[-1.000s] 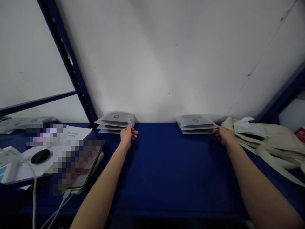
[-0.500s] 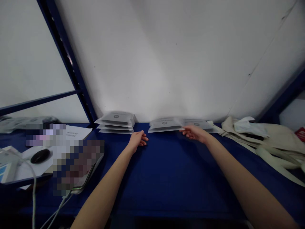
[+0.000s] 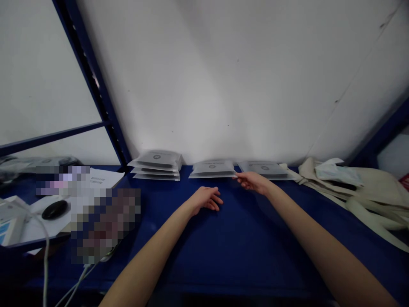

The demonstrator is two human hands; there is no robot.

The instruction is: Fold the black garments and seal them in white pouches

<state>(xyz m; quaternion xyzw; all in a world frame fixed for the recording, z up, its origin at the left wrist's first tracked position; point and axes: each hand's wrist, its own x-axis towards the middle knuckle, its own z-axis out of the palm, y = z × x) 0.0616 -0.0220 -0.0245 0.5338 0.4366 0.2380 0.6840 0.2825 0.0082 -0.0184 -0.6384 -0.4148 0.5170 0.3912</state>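
Observation:
Along the back of a blue shelf (image 3: 249, 243) lie frosted plastic bags with dark contents and a round printed mark. At the left is a stack of several such bags (image 3: 156, 161). The middle bag (image 3: 212, 168) has its front right corner pinched between the fingers of my right hand (image 3: 251, 181). Another frosted bag (image 3: 265, 169) lies right of it, behind my right hand. My left hand (image 3: 206, 198) is in front of the middle bag, fingers loosely spread, holding nothing.
Cream cloth bags (image 3: 370, 187) are heaped on the right. To the left are papers (image 3: 107, 177), a black computer mouse (image 3: 55, 209), a blurred-out item (image 3: 108, 226) and white cables (image 3: 47, 256). A white wall (image 3: 223, 85) rises behind, with blue metal posts (image 3: 96, 81) at the sides.
My right hand and the middle bag have shifted left, widening the gap to the right-hand bag. My left hand has come right and nearer to me, away from the stack.

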